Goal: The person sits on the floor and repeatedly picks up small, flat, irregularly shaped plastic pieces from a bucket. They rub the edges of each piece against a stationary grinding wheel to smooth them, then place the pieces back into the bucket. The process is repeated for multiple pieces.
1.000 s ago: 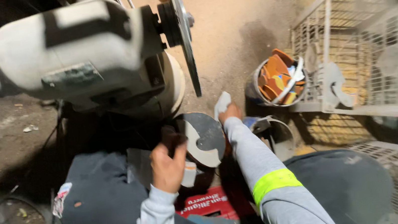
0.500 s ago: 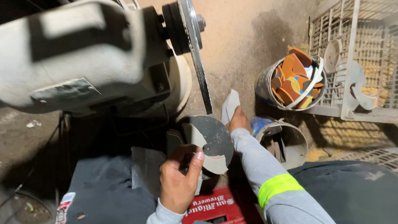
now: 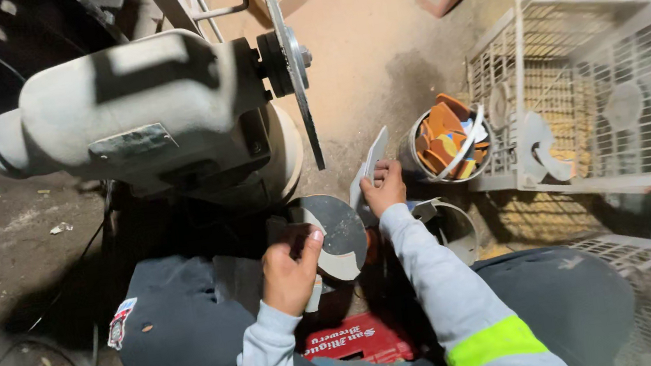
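**Grey disc and pale strip held below the grinder wheel**

Grey disc (image 3: 338,235), round with a bite missing at its lower edge, sits in the left hand (image 3: 291,272), fingers clenched on its left rim, thumb on the face. It faces up toward the camera, tilted a little, just above the person's lap. The right hand (image 3: 383,187) grips a pale flat strip (image 3: 371,165); its long axis runs upward and slightly right, the free end pointing toward the thin grinding wheel (image 3: 293,63) of the white motor (image 3: 126,108). Strip and wheel stand near but apart. Beside the right hand stands a can of orange pieces (image 3: 446,142), then a white wire crate (image 3: 579,94). A red crate (image 3: 351,342) lies between the knees.
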